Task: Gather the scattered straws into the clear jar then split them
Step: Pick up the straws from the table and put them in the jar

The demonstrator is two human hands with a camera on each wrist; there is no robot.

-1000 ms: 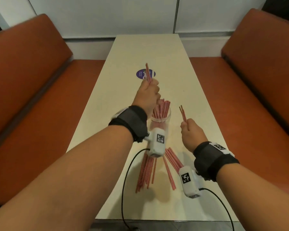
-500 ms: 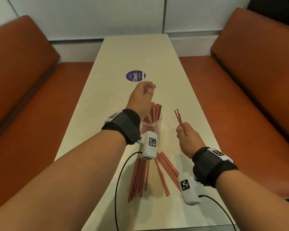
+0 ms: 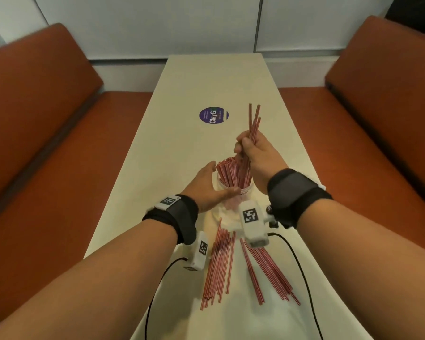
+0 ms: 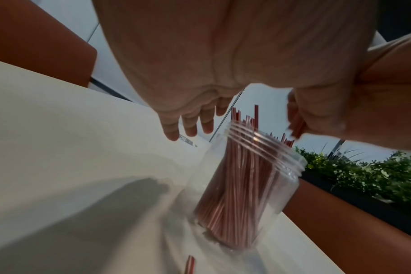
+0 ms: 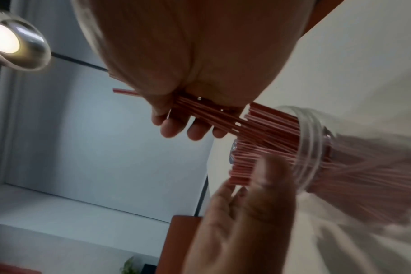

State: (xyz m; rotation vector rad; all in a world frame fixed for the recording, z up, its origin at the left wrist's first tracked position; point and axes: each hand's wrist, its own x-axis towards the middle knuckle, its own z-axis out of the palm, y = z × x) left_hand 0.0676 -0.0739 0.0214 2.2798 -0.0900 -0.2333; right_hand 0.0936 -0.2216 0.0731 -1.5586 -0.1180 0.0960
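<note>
A clear jar (image 3: 233,192) stands mid-table, packed with red-and-white straws (image 3: 227,171). My right hand (image 3: 252,152) is just above its mouth and grips a small bunch of straws (image 3: 253,121); their tops stick up past my fist and their lower ends reach into the jar. My left hand (image 3: 206,185) is open, with straight fingers beside the jar's left wall. In the left wrist view the jar (image 4: 246,185) sits below my straight fingers (image 4: 188,128). In the right wrist view my fingers (image 5: 176,128) curl round the bunch (image 5: 207,111) by the jar's rim (image 5: 310,148).
Two loose piles of straws lie on the cream table (image 3: 182,148) near its front edge, one on the left (image 3: 219,263) and one on the right (image 3: 268,273). A purple round sticker (image 3: 214,115) lies farther back. Orange benches (image 3: 47,143) flank the table. Sensor cables (image 3: 302,271) trail off my wrists.
My left hand has dropped from above the jar to its left side and opened. My right hand has moved left from beside the jar to over its mouth, straws in its grip.
</note>
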